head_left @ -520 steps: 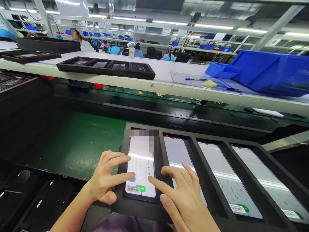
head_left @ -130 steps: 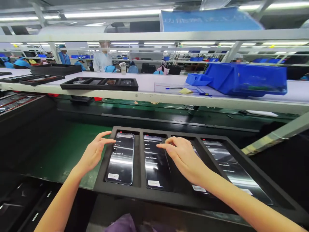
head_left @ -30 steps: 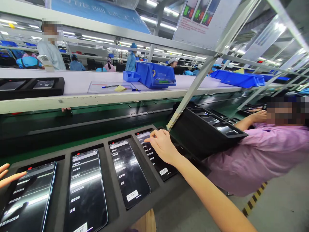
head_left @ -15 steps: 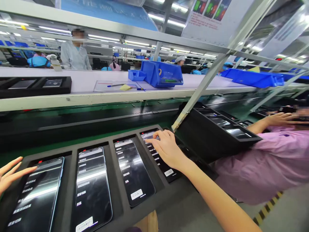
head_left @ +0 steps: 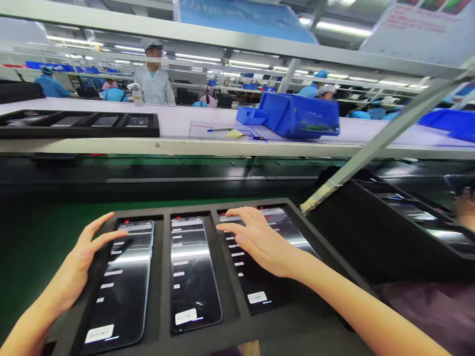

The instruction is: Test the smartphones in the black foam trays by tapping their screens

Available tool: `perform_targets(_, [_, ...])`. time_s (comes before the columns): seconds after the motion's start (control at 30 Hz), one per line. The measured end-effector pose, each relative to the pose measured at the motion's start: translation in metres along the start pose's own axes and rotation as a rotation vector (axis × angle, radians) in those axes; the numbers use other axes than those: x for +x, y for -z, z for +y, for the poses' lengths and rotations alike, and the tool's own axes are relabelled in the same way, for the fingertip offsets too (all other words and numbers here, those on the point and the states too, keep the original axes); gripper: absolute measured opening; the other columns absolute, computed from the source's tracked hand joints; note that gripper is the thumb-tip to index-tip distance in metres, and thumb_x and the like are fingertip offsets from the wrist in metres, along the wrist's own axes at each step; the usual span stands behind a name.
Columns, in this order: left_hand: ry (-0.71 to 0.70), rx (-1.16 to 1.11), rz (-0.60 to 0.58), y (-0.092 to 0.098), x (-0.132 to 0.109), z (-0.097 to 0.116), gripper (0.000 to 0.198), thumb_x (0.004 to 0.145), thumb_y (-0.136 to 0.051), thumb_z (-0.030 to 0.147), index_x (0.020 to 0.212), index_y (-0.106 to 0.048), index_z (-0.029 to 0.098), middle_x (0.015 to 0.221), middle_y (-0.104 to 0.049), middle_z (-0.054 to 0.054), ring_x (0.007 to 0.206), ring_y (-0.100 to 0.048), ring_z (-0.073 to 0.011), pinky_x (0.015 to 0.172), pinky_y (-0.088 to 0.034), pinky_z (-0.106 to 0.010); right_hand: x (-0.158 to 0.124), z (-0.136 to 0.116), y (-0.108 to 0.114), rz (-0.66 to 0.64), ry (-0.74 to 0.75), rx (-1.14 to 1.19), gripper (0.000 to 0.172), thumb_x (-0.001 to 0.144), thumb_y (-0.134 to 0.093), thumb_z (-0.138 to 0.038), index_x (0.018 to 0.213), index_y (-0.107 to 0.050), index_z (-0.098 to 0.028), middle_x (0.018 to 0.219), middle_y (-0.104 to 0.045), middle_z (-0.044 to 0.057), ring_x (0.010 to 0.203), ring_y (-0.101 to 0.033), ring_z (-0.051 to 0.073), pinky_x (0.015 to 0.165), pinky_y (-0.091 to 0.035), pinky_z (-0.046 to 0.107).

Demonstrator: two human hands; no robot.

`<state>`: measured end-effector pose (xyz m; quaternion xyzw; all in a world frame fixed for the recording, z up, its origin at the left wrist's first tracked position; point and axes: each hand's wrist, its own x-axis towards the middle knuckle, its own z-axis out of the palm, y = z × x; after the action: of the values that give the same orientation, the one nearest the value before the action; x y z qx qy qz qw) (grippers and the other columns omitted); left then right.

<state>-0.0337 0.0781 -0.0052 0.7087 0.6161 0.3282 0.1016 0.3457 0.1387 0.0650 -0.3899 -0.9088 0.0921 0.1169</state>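
Several phones lie face up in separate slots of a black foam tray [head_left: 165, 277], their dark screens showing short lines of white text and a white label near the bottom. My left hand [head_left: 76, 262] has its fingers spread, the index fingertip at the upper part of the leftmost phone [head_left: 126, 291]. Beside that is a second phone [head_left: 195, 291] with no hand on it. Over the top of the third phone [head_left: 254, 284] my right hand [head_left: 260, 242] stretches its fingers; contact with the glass is unclear. The rightmost phone [head_left: 289, 227] is partly covered by this hand and forearm.
A slanted metal post [head_left: 356, 163] stands by the tray's far right corner. Beyond it is a stack of black trays [head_left: 356, 227], with a co-worker's blurred hand [head_left: 465, 207] at the right edge. A white shelf [head_left: 178, 143] holds blue bins [head_left: 297, 116] and another phone tray [head_left: 111, 131].
The view has swung left, so the scene sits further right. My right hand has gone from the rightmost phone to the third one. My left hand stays at the leftmost phone.
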Motion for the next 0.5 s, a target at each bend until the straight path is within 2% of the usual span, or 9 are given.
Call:
perform_targets(0.1, [0.017,-0.206,0.050,0.001,-0.002,0.015,0.058,0.086,-0.018,0.064,0.105,-0.065,0.037,0.141,-0.038,0.005,0.130,-0.033,-0.0316,0.107,-0.028,-0.052,0.021,-0.022,-0.006,-0.082,0.119,-0.039,0.043,0.095,-0.023,-0.038,0.121,-0.056,-0.028,0.128,-0.047,0.011,0.119,-0.039,0.025,0.101,-0.032,0.051])
perform_targets(0.23, [-0.012,-0.187,0.068,0.000,-0.001,0.020,0.057,0.090,-0.015,0.056,0.105,-0.066,0.034,0.141,-0.040,-0.003,0.132,-0.032,-0.0300,0.108,-0.025,-0.054,0.044,-0.039,-0.016,-0.116,0.188,-0.125,0.039,0.094,-0.029,-0.038,0.119,-0.058,-0.027,0.137,-0.041,0.012,0.127,-0.034,0.027,0.104,-0.029,0.054])
perform_targets(0.33, [-0.052,-0.119,0.068,0.000,-0.002,0.018,0.059,0.090,-0.012,0.054,0.107,-0.065,0.034,0.140,-0.041,-0.002,0.131,-0.033,-0.0283,0.108,-0.028,-0.053,0.048,-0.037,-0.020,-0.052,0.197,-0.124,0.042,0.094,-0.026,-0.040,0.122,-0.055,-0.028,0.141,-0.037,0.010,0.131,-0.031,0.026,0.106,-0.027,0.054])
perform_targets(0.43, [-0.087,-0.071,0.063,0.002,-0.003,0.020,0.063,0.090,-0.009,0.056,0.105,-0.066,0.033,0.138,-0.043,-0.003,0.130,-0.034,-0.0266,0.108,-0.028,-0.051,0.047,-0.029,-0.022,0.033,0.175,-0.103,0.045,0.094,-0.023,-0.044,0.127,-0.049,-0.030,0.140,-0.039,0.009,0.129,-0.034,0.025,0.104,-0.032,0.055])
perform_targets(0.5, [-0.093,-0.035,0.046,0.005,-0.003,0.023,0.065,0.089,-0.008,0.057,0.104,-0.066,0.031,0.137,-0.044,-0.004,0.129,-0.034,-0.0263,0.107,-0.028,-0.051,0.047,-0.025,-0.024,0.043,0.164,-0.104,0.044,0.093,-0.024,-0.045,0.126,-0.050,-0.031,0.139,-0.041,0.008,0.128,-0.037,0.026,0.102,-0.034,0.055])
